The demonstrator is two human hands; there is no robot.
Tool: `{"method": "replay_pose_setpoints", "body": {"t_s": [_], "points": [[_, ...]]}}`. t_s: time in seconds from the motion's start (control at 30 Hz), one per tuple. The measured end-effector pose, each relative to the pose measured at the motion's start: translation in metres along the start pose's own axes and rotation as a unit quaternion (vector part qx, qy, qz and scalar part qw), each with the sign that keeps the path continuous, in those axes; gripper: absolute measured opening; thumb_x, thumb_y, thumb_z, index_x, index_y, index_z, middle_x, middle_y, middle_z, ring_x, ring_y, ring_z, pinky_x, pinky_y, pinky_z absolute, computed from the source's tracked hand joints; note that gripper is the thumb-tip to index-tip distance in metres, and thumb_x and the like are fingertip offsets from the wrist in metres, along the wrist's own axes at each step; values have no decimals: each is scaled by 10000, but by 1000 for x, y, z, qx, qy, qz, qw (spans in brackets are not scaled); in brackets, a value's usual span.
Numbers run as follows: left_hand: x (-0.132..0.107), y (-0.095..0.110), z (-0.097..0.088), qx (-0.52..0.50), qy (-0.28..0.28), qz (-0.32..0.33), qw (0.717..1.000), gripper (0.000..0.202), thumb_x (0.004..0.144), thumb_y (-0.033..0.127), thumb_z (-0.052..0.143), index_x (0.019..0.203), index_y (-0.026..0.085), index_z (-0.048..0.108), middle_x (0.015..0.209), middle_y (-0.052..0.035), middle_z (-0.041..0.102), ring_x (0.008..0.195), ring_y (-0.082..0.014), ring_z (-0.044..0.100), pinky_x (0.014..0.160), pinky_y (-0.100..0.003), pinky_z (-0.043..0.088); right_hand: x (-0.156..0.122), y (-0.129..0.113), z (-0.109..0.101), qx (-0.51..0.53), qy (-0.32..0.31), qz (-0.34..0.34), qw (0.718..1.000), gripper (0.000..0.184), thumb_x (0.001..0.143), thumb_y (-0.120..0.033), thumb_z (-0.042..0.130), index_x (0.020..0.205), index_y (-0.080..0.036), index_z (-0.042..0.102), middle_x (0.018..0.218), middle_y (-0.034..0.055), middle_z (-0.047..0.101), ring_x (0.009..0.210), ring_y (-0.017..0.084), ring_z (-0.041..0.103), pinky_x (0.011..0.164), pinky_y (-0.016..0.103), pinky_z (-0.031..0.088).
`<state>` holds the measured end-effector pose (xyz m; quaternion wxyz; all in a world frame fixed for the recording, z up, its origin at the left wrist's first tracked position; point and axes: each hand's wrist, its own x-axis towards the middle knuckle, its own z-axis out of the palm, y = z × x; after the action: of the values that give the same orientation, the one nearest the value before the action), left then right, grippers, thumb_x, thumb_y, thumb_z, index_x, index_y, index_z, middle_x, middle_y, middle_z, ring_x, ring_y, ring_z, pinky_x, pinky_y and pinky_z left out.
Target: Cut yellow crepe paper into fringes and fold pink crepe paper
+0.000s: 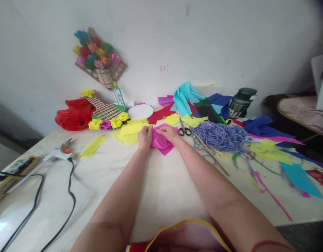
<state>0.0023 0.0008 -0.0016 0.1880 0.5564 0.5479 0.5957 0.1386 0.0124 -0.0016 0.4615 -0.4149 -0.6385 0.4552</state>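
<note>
A sheet of magenta crepe paper [162, 145] lies creased on the table between my hands. My left hand [145, 137] pinches its left edge, fingers closed. With thumb and fingers together, my right hand [168, 133] grips the upper right part of the same paper. Just left of my left hand is a stack of yellow crepe paper [130, 132]. Black-handled scissors [184, 131] rest right beside my right hand, blades pointing away from me. A tangle of purple-blue yarn [219, 135] sits farther right, with a thin wooden stick [212, 154] in front of it.
At the left are a hot glue gun [61, 152] with a black cord and a power strip [16, 171]. A woven stick craft with paper flowers [107, 113] stands behind, near a glue bottle [119, 96]. A dark green jar [242, 103] and paper scraps are at right.
</note>
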Motion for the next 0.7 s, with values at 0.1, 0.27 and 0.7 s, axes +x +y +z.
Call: {"method": "replay_pose_setpoints", "body": {"t_s": [0.1,0.27,0.7], "points": [[0,0,0,-2,5,-17,1000,308,718,415,549,523,188,480,459,34,409,495,-105,344,498,-231,254,2,4,-2,0,26,5,1000,271,628,-420,597,597,-155,554,503,-53,452,473,78,370,475,219,301],[-1,-3,1,-11,-33,-20,999,358,695,457,565,491,181,466,436,42,357,477,-96,312,476,-232,228,2,0,-3,-6,24,12,1000,256,624,-401,602,576,-157,544,478,-64,420,451,68,340,459,213,284],[9,-16,3,-65,196,-117,971,299,772,452,430,622,194,440,537,41,394,519,-95,358,510,-226,290,-3,-11,1,247,-113,108,956,331,627,-422,685,758,-154,542,592,31,622,503,138,590,475,251,481]]}}
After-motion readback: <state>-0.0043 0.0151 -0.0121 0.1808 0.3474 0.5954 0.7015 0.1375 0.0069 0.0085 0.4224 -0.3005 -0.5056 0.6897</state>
